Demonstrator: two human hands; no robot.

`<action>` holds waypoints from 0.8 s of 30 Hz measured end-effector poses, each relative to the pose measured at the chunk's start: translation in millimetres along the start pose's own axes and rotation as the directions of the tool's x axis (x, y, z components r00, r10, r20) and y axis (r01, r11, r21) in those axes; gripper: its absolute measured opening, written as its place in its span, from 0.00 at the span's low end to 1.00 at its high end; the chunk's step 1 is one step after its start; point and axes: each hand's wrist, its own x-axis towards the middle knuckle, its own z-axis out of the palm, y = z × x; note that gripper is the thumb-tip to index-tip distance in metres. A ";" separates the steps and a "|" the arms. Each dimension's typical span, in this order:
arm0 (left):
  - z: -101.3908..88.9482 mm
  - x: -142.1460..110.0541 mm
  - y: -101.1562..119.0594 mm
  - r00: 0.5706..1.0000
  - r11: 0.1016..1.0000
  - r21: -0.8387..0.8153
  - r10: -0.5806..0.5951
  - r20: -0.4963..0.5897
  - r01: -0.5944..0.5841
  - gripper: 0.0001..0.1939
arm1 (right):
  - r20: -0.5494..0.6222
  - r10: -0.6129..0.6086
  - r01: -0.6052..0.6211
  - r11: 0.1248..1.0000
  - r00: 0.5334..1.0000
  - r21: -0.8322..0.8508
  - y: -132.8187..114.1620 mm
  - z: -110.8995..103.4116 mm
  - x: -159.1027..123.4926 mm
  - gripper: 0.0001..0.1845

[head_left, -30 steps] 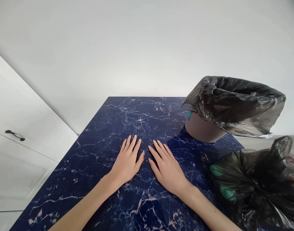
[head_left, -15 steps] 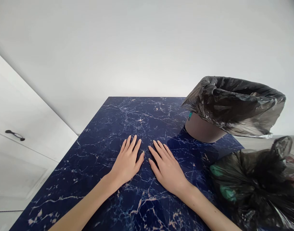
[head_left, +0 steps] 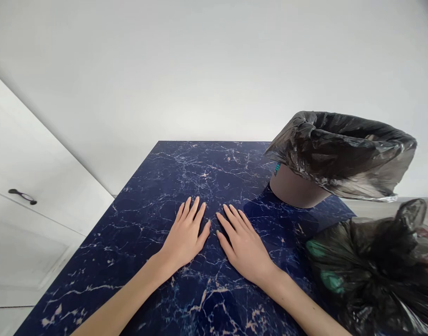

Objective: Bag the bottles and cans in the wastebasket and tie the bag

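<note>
My left hand [head_left: 184, 232] lies flat, palm down, on the dark blue marble-patterned table [head_left: 199, 161], its fingers spread and holding nothing. Beside it on the right, my right hand [head_left: 244, 245] rests the same way, open and apart from the left. Beyond my right hand stands a brown-grey trash bin [head_left: 298, 188], lined with a black trash bag [head_left: 343, 154] folded out over its rim. Nearer on the right sits a filled, tied black trash bag [head_left: 371, 270], with green items showing through the plastic. Neither hand touches the bin or the bags.
A white cabinet [head_left: 28, 154] with a dark handle [head_left: 22, 196] stands to the left of the table. Behind the table rises a plain pale wall [head_left: 206, 70]. Part of the floor [head_left: 410, 205] shows at the right, past the table edge.
</note>
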 end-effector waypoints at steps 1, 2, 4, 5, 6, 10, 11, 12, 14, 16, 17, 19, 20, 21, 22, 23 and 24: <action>-0.6 0.2 0.4 1.000 1.000 0.000 -0.002 0.002 0.002 0.33 | 0.000 0.000 0.000 1.000 1.000 0.001 0.1 -0.1 0.1 0.32; -1.3 0.5 0.9 1.000 1.000 0.001 -0.004 0.005 0.004 0.33 | 0.002 0.000 0.000 1.000 1.000 0.002 0.2 -0.1 0.3 0.32; -2.9 0.9 2.0 1.000 1.000 0.005 -0.009 0.018 0.009 0.33 | 0.008 -0.003 0.003 1.000 1.000 0.004 0.4 -0.3 0.5 0.32; -3.5 1.1 2.4 1.000 1.000 0.009 -0.011 0.028 0.011 0.34 | 0.012 -0.004 0.004 1.000 1.000 0.005 0.5 -0.5 0.5 0.32; -4.1 1.2 2.7 0.999 1.000 0.013 -0.012 0.036 0.011 0.34 | 0.016 -0.004 0.004 1.000 1.000 0.007 0.5 -0.7 0.5 0.32; -5.0 1.1 3.1 1.000 1.000 0.007 -0.006 0.028 0.006 0.33 | 0.021 0.004 -0.004 1.000 1.000 0.018 0.0 -1.6 -0.3 0.33; -5.0 1.1 3.1 1.000 1.000 0.005 -0.004 0.024 0.004 0.33 | 0.021 0.006 -0.007 1.000 1.000 0.022 -0.1 -1.8 -0.4 0.33; -5.1 1.1 3.2 1.000 1.000 0.004 -0.005 0.024 0.005 0.33 | 0.022 0.009 -0.009 1.000 1.000 0.026 -0.1 -1.8 -0.3 0.33; -5.1 1.2 3.5 0.999 1.000 0.008 -0.010 0.037 0.010 0.34 | 0.024 0.012 -0.013 0.999 1.000 0.034 0.3 -1.5 0.5 0.33; -4.7 1.3 3.6 0.999 1.000 0.014 -0.015 0.049 0.014 0.34 | 0.028 0.015 -0.016 0.999 1.000 0.043 1.1 -1.2 1.1 0.32; -4.2 1.3 3.5 0.999 1.000 0.015 -0.015 0.049 0.014 0.34 | 0.030 0.017 -0.018 0.999 0.999 0.048 1.3 -1.3 0.8 0.32; -2.4 0.9 2.4 0.999 1.000 0.007 -0.008 0.037 0.008 0.34 | 0.040 0.021 -0.023 0.998 0.999 0.059 0.3 -3.3 -2.7 0.32; -1.1 0.6 1.6 1.000 1.000 0.000 -0.004 0.029 0.004 0.34 | 0.047 0.024 -0.027 0.998 0.999 0.064 -1.5 -5.7 -6.3 0.32; 0.4 0.3 0.6 1.000 1.000 -0.008 -0.001 0.020 0.001 0.34 | 0.049 0.030 -0.033 0.997 0.998 0.071 -4.4 -9.3 -11.3 0.31; 2.1 -0.1 -0.5 1.000 1.000 -0.014 0.004 0.011 -0.003 0.34 | 0.042 0.035 -0.039 0.996 0.998 0.078 -8.6 -14.4 -17.5 0.31; 3.8 -0.4 -1.7 1.000 1.000 -0.018 0.008 0.001 -0.008 0.34 | 0.026 0.037 -0.039 0.996 0.999 0.082 -13.9 -21.1 -24.5 0.30; 5.6 -0.7 -2.9 1.000 1.000 -0.020 0.012 -0.011 -0.012 0.34 | -0.007 0.032 -0.031 0.996 0.999 0.085 -20.2 -29.6 -31.9 0.29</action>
